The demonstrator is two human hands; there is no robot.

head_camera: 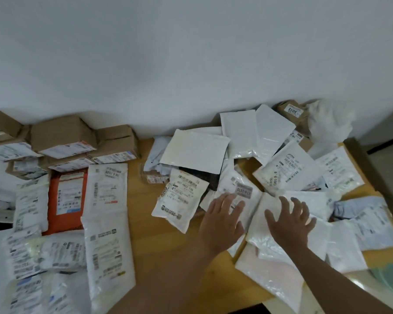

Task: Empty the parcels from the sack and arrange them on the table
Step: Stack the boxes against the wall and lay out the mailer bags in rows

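A loose heap of white parcel bags [241,155] covers the right half of the wooden table [145,200]. My left hand [222,220] hovers over the heap's near edge with fingers spread, holding nothing. Just to its right, my right hand [289,223] is spread flat over a plain white bag [266,243]. On the table's left side, parcels lie in neat rows: an orange bag [66,200], long white bags [107,191] and brown cardboard boxes [64,137] along the wall. The sack cannot be told apart with certainty.
A brown box marked 3013 [292,112] and a crumpled white bag [329,123] sit at the far right corner by the white wall. A strip of bare wood [143,234] runs between the rows and the heap. The table's right edge [372,168] drops off.
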